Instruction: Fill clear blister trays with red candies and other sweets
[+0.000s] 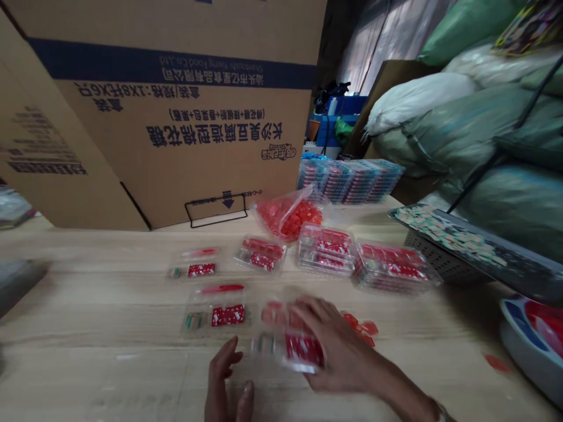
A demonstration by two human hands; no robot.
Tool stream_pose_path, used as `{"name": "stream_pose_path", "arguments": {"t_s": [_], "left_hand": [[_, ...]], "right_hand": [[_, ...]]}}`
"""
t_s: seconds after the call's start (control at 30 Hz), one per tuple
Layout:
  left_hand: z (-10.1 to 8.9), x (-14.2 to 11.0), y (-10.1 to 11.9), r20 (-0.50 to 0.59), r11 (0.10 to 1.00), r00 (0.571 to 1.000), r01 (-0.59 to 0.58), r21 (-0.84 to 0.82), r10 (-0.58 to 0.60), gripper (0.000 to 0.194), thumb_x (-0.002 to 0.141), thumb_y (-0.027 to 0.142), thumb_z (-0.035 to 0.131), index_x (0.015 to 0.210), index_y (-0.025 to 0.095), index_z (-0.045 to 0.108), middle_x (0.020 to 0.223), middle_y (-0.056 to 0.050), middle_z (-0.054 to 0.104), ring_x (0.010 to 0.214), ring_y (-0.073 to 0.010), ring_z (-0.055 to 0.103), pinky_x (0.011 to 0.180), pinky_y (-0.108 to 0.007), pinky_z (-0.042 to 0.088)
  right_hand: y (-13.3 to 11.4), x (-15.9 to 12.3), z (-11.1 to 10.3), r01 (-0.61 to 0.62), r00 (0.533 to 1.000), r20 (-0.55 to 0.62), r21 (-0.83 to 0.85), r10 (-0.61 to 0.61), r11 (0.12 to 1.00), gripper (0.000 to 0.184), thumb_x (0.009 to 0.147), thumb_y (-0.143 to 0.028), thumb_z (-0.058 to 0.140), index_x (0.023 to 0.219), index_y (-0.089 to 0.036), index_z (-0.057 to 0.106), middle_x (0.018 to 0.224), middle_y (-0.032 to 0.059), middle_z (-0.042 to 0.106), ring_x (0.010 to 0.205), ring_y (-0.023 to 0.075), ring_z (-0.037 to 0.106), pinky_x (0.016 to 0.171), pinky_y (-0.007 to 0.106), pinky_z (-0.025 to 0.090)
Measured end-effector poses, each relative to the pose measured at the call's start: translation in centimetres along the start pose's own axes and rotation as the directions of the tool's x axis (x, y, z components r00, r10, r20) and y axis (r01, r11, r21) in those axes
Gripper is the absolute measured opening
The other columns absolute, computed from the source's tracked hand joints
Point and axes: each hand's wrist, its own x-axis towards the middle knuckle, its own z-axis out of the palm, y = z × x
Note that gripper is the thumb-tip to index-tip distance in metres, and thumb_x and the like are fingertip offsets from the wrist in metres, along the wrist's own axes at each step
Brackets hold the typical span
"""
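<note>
My right hand point(338, 343) is closed on the right side of a clear plastic tray point(275, 346), blurred by motion. Inside this tray are red pieces along the back, a dark red patterned packet and a small greenish item. My left hand point(226, 381) is apart from it at the lower middle, fingers spread and holding nothing. Just behind lies another clear tray point(204, 302) with a red stick-like piece, a red packet and a greenish item. Some loose red pieces point(360, 328) lie on the table beyond my right hand.
Behind are a similar tray point(202, 269), a fuller one point(261, 255) and two stacks of filled trays point(325, 249), point(391, 266). A plastic bag of red pieces point(294, 217) touches the large carton point(211, 170). At right stand a dark tray point(457, 237) and a white basin point(519, 334).
</note>
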Motion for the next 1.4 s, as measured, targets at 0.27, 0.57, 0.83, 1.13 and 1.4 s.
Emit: {"name": "stream_pose_path", "arguments": {"t_s": [0.27, 0.57, 0.83, 1.13, 1.4], "left_hand": [[1.2, -0.5, 1.0, -0.006, 0.999, 0.999, 0.033, -0.012, -0.034, 0.040, 0.092, 0.040, 0.037, 0.128, 0.022, 0.043, 0.114, -0.014, 0.060, 0.104, -0.0288, 0.061, 0.083, -0.047, 0.052], [-1.5, 2.7, 2.0, 0.152, 0.882, 0.978, -0.197, 0.427, 0.145, 0.044, 0.087, 0.029, 0.049, 0.129, 0.019, 0.048, 0.133, -0.017, 0.053, 0.125, -0.0309, 0.047, 0.099, -0.053, 0.039], [-1.3, 4.8, 2.8, 0.456, 0.740, 0.888, -0.350, 0.574, 0.067, 0.051, 0.085, 0.039, 0.047, 0.128, 0.013, 0.053, 0.134, -0.020, 0.053, 0.122, -0.0358, 0.048, 0.104, -0.063, 0.024], [2.7, 2.0, 5.3, 0.488, 0.743, 0.834, -0.494, 0.451, 0.258, 0.054, 0.084, 0.046, 0.042, 0.124, 0.013, 0.056, 0.130, -0.019, 0.056, 0.114, -0.0351, 0.053, 0.105, -0.056, 0.024], [1.2, 3.7, 4.9, 0.427, 0.710, 0.878, -0.442, 0.549, 0.217, 0.052, 0.085, 0.043, 0.040, 0.123, 0.011, 0.054, 0.129, -0.021, 0.055, 0.124, -0.0396, 0.042, 0.100, -0.063, 0.027]], "right_hand": [[1.4, 16.1, -2.0, -0.078, 0.992, -0.119, -0.231, 0.051, 0.970, 0.090, 0.064, -0.039, 0.074, 0.141, -0.018, 0.034, 0.133, 0.0164, 0.040, 0.121, 0.0341, 0.037, 0.101, 0.047, 0.029], [1.4, 16.9, -1.7, -0.150, 0.988, 0.000, -0.239, 0.155, 0.959, 0.100, 0.062, -0.042, 0.077, 0.145, -0.015, 0.027, 0.144, 0.0213, 0.029, 0.132, 0.0429, 0.026, 0.103, 0.058, 0.023], [3.7, 3.3, -6.6, 0.017, 0.949, -0.310, -0.137, -0.059, 0.990, 0.050, 0.088, -0.036, 0.052, 0.133, -0.015, 0.045, 0.138, 0.0130, 0.044, 0.130, 0.0239, 0.039, 0.105, 0.040, 0.034], [8.5, -23.1, -1.0, -0.552, 0.724, -0.557, -0.115, 0.407, 0.826, 0.029, 0.090, -0.035, 0.043, 0.094, -0.017, 0.065, 0.105, 0.0140, 0.063, 0.099, 0.0278, 0.059, 0.086, 0.046, 0.049], [-2.9, -13.7, 6.8, -0.444, 0.791, -0.483, -0.029, 0.377, 0.895, 0.024, 0.086, -0.021, 0.050, 0.110, -0.018, 0.057, 0.109, 0.0121, 0.058, 0.100, 0.0277, 0.055, 0.086, 0.046, 0.049]]}}
